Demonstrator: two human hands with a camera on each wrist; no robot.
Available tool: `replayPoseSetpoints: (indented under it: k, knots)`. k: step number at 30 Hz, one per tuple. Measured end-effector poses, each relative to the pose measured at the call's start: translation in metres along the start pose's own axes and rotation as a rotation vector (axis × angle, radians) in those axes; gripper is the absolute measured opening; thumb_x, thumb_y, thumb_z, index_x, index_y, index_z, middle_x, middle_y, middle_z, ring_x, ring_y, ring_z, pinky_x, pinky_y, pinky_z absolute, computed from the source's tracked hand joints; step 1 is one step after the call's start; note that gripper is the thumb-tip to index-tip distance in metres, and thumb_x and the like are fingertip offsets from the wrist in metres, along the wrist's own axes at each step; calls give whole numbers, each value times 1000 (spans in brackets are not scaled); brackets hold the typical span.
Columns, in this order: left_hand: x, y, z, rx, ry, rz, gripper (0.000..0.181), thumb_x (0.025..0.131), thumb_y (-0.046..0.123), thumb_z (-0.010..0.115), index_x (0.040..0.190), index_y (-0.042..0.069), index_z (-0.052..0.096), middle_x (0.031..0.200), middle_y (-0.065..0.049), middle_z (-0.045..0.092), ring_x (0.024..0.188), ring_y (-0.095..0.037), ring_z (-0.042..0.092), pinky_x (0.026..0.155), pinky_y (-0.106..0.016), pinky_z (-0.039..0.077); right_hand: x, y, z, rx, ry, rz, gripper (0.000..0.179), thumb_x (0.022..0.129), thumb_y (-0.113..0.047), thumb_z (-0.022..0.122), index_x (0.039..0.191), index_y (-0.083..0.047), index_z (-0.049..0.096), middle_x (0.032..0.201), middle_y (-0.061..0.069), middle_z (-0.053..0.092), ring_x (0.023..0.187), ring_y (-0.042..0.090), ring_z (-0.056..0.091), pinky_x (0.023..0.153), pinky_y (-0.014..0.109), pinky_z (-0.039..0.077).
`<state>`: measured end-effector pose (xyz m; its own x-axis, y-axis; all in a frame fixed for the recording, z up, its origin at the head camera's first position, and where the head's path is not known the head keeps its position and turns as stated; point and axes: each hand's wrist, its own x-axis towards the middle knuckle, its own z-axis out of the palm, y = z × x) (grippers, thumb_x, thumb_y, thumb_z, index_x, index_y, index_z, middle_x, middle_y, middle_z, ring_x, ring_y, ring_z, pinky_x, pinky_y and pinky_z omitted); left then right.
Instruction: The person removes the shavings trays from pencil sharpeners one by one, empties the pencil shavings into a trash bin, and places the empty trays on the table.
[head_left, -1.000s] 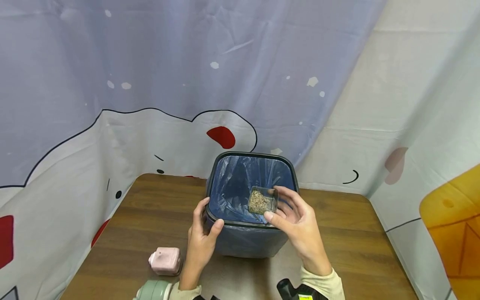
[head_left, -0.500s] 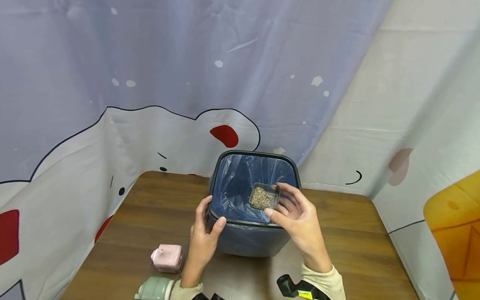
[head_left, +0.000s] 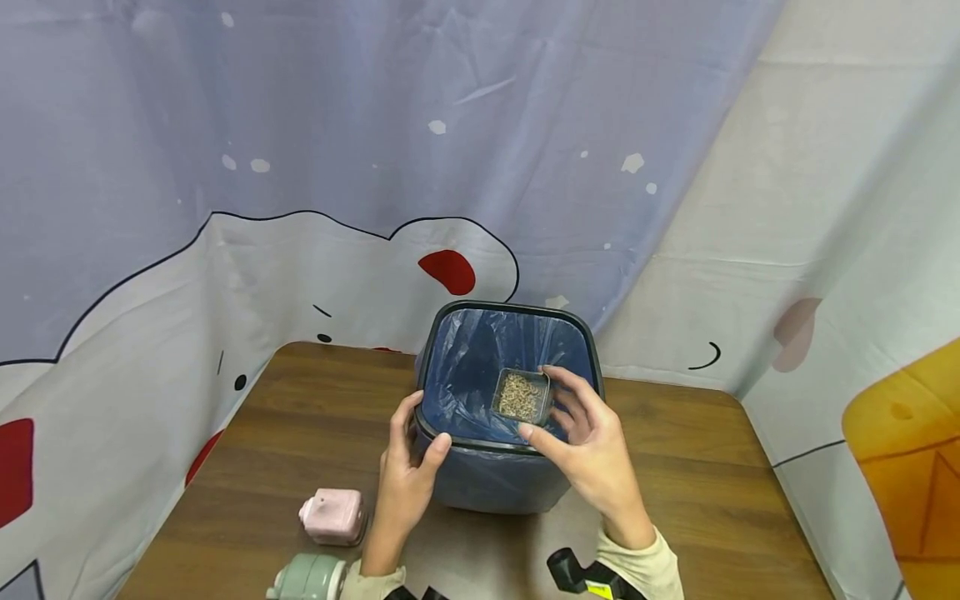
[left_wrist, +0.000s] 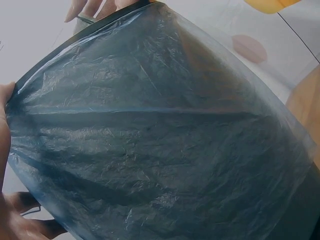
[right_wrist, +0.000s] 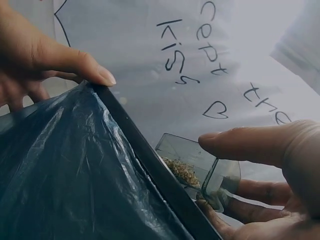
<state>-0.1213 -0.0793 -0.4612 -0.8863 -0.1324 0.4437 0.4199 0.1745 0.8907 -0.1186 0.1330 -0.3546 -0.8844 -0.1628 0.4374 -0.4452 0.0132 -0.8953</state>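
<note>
Pinching a small clear square container [head_left: 512,375] between thumb and fingers, the right hand [head_left: 588,450] in the head view holds it over the mouth of a trash bin [head_left: 498,487] with a plastic liner [head_left: 472,342]. Dry brownish bits [head_left: 519,398] lie inside. The left hand [head_left: 405,483] grips the bin's near left corner; a pink bottle [head_left: 333,517] and a green bottle [head_left: 307,577] sit nearby on the wooden table [head_left: 720,467]. From the left wrist, liner-covered wall fills most of the view. From the right wrist, the bin's rim partly hides the container; the left thumb touches that rim.
</note>
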Motion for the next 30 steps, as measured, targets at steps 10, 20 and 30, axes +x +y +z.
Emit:
replayPoseSetpoints:
  k: [10,20,30]
  knots:
    - [1,1,1,5,3,1,63,85,11,63,139,25,33,137,-9,44,121,-21,45,90,-19,40,0,0,1,-114,28,-5,66,71,3,75,129,-10,48,130,5,47,111,25,51,92,26,43]
    - [2,35,-1,-8,11,0,59,84,3,61,136,8,35,131,-25,46,117,-35,48,87,-18,41,1,-18,8,-298,26,-87,65,68,11,73,127,1,48,128,16,48,111,31,51,90,38,44]
    - [0,6,0,-18,1,-3,63,85,9,62,139,21,33,135,-14,46,119,-24,48,88,-20,42,1,-15,10,-542,20,-177,68,65,7,77,126,-10,52,131,7,50,116,20,50,82,40,49]
